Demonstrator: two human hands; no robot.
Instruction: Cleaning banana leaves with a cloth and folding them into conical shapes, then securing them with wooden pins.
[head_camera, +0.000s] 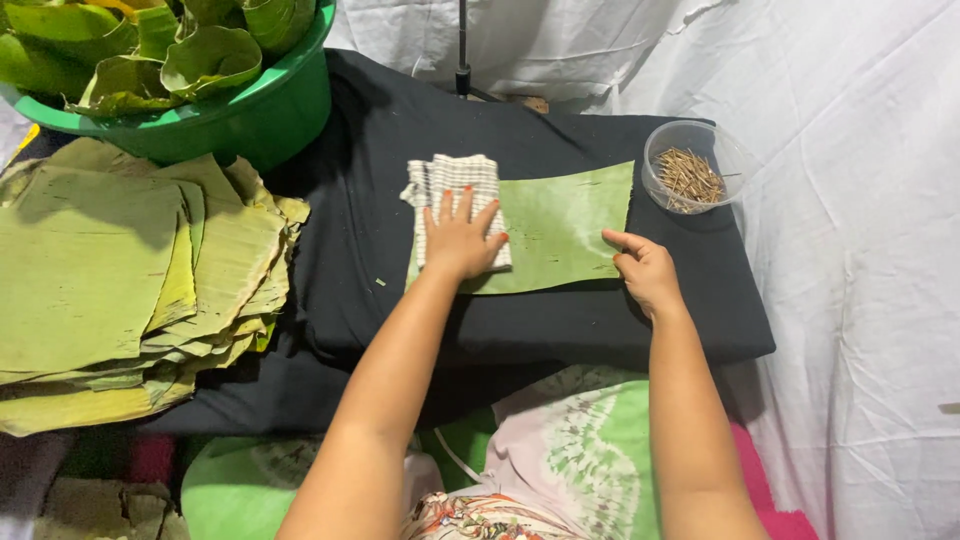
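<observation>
A rectangular piece of green banana leaf (560, 225) lies flat on a black cloth-covered surface (360, 240). My left hand (460, 240) presses flat on a folded white checked cloth (452, 182) that rests on the leaf's left end. My right hand (645, 270) holds down the leaf's lower right corner, fingers curled, the thumb on the leaf's edge.
A tall stack of cut banana leaves (130, 280) sits to the left. A green basin (270, 105) full of folded leaves stands at the back left. A clear plastic bowl (695, 165) of small wooden sticks is at the back right. White sheeting (860, 250) covers the surroundings.
</observation>
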